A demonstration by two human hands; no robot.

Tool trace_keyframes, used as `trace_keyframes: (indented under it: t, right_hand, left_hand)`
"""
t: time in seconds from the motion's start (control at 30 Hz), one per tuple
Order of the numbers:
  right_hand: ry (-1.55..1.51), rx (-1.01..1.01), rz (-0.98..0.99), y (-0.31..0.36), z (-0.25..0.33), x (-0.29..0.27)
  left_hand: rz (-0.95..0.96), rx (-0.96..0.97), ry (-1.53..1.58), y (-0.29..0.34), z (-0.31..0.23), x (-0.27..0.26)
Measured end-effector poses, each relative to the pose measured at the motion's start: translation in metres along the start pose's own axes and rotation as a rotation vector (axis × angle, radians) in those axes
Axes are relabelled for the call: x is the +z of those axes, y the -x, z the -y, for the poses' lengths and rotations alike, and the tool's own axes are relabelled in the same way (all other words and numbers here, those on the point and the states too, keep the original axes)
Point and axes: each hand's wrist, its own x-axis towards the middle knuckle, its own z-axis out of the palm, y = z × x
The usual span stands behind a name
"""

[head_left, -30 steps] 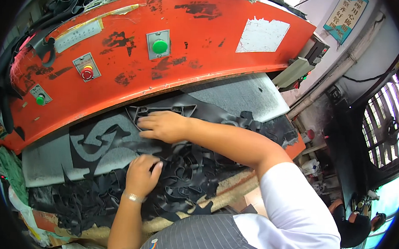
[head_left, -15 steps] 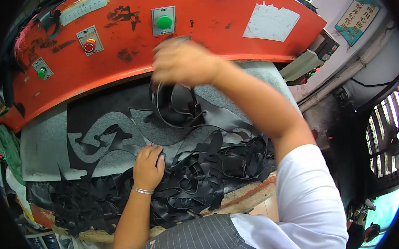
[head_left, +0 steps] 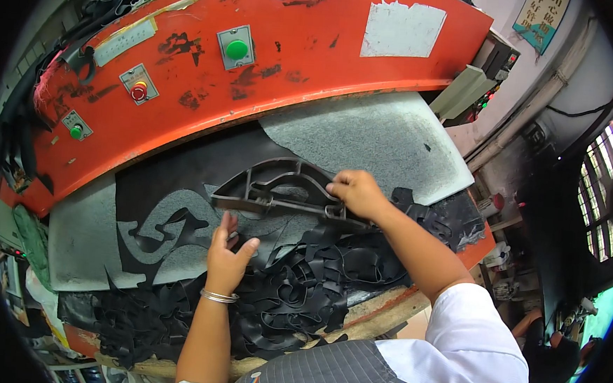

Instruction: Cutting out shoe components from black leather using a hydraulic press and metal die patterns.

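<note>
From my end I have the dark metal frame (head_left: 298, 206), a curved outline with inner struts, over the middle of the work surface, tilted; I cannot tell whether any edge of it touches what lies below. The right hand (head_left: 360, 193) pinches its right end, thumb and fingers closed on the rim. The left hand (head_left: 229, 257) holds nothing that I can see: its fingers are loosely spread, thumb apart, just below the frame's left end, and I cannot tell if the fingertips touch the metal. A metal bracelet (head_left: 219, 297) circles that wrist. Behind and left of the frame I see a black sheet (head_left: 204, 150) with curved shapes missing, flat on a pale grey board (head_left: 373, 136). Along the near edge black scraps (head_left: 294, 282) lie heaped and tangled. Beyond the board an orange-red machine beam (head_left: 314, 62) spans my view, carrying a large green button (head_left: 236, 49) and a red one (head_left: 138, 91). Far off to the right sits a person in black (head_left: 549, 361)
</note>
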Motion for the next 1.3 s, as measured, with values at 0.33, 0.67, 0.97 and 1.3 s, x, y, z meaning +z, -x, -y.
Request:
trace_keyframes:
  t: [0.33, 0.67, 0.97, 1.3]
  right_hand:
    - [-0.367, -0.341, 0.641, 0.095, 0.058, 0.062]
    - [-0.17, -0.428, 0.691, 0.116, 0.068, 0.066]
    - [-0.236, -0.423, 0.604, 0.116, 0.071, 0.057]
    - [0.241, -0.347, 0.265, 0.075, 0.043, 0.014]
  left_hand:
    - [-0.253, 0.314, 0.135, 0.031, -0.019, 0.003]
    - [-0.292, 0.233, 0.121, 0.051, -0.057, 0.004]
    - [-0.143, -0.112, 0.315, 0.073, -0.044, 0.008]
    - [-0.649, -0.156, 0.432, 0.103, -0.013, -0.088]
